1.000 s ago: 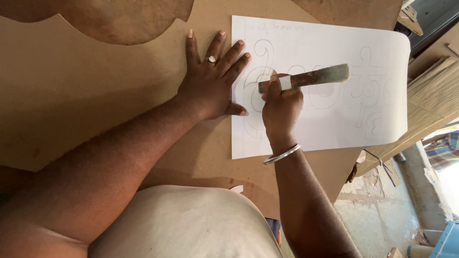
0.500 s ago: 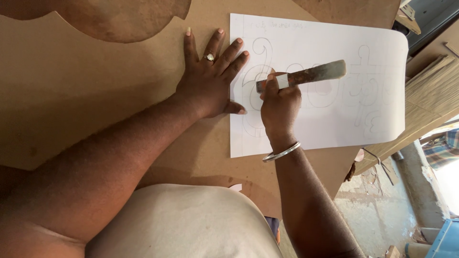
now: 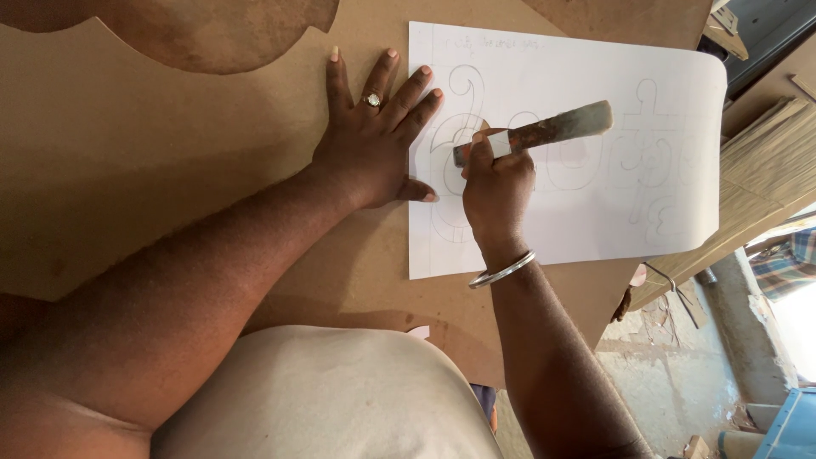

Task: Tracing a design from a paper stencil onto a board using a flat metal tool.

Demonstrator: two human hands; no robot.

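Bare board (image 3: 170,153) lies open left of the left hand (image 3: 370,144).

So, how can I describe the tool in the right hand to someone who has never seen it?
On the brown board lies a white sheet with pencilled curls. The right hand grips a tool over it: a flat, rusty metal blade, the only metal bar on the sheet.

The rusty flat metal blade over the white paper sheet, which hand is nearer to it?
Right. The right hand grips the rusty flat metal blade; the left hand lies flat beside it, straddling the white paper sheet's edge.
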